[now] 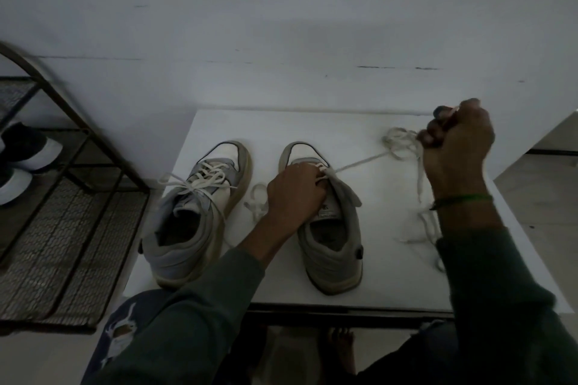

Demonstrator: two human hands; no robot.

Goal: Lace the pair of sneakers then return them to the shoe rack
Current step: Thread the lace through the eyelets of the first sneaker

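Note:
Two grey and white sneakers stand side by side on a white table [391,275], toes pointing away from me. The left sneaker [194,212] is laced, its lace ends loose over the sides. My left hand [294,191] rests curled on the front of the right sneaker [334,247], fingers pinching the white lace [359,163] at the eyelets. That lace runs taut to the right and up into my right hand [456,147], which grips it in a fist above the table's far right. Loops of lace hang below that fist.
A dark metal shoe rack [72,228] with mesh shelves stands left of the table, holding dark shoes with white soles [28,150]. A white wall lies behind the table. My knees and a bare foot [341,347] show under the near edge.

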